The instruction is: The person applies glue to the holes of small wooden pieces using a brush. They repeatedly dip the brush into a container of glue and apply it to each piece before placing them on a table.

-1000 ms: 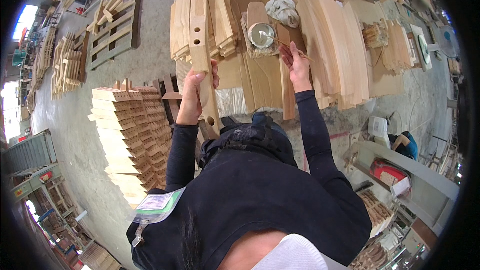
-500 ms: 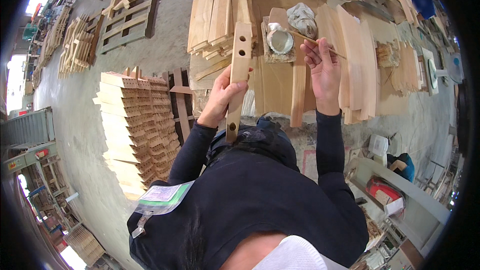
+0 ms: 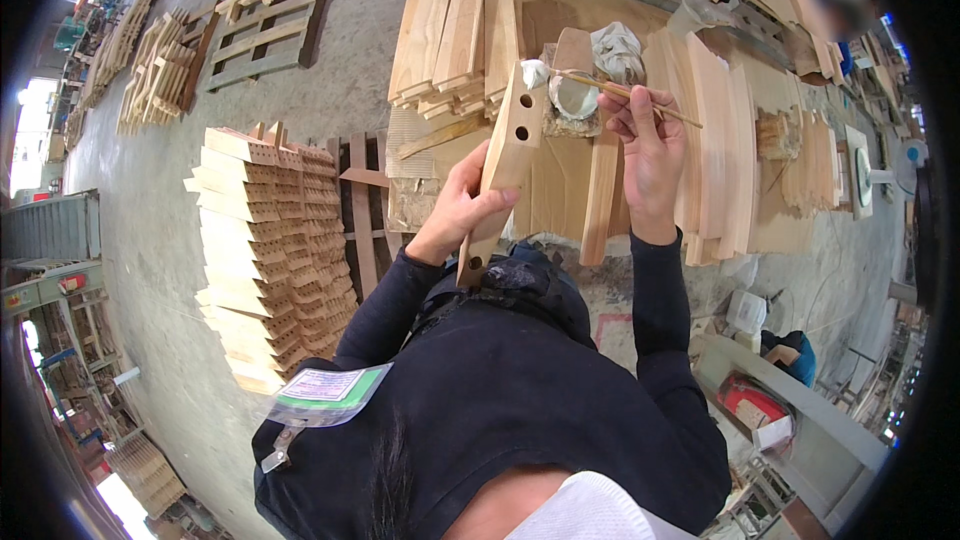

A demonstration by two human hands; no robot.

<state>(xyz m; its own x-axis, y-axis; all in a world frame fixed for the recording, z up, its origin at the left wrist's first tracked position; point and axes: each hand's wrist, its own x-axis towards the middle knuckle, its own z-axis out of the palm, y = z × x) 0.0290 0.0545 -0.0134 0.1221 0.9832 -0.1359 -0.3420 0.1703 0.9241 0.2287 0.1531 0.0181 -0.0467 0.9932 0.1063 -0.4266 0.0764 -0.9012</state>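
Observation:
My left hand (image 3: 463, 208) is closed around a pale wooden piece with round drilled holes (image 3: 508, 155), held tilted with its far end up by the work surface. Between the fingers of my right hand (image 3: 652, 155) is a thin wooden stick (image 3: 676, 114). A white blob (image 3: 535, 73), thick like glue, sits at the stick's far end, right beside the top end of the wooden piece; whether they touch I cannot tell. Just beyond stands a round container (image 3: 573, 98) smeared with white, on a crusted block. A crumpled whitish cloth (image 3: 617, 50) lies behind it.
Flat boards (image 3: 458, 25) are stacked at the back left of the cardboard-covered surface (image 3: 545, 185), with long boards (image 3: 712, 130) on its right. A tall stack of drilled pieces (image 3: 265, 250) stands to my left. Farther off lies a pallet (image 3: 270, 25).
The stick has left the container, now carrying a white blob on its end, and has come to the top of the wooden piece. My left hand and the piece have shifted slightly right.

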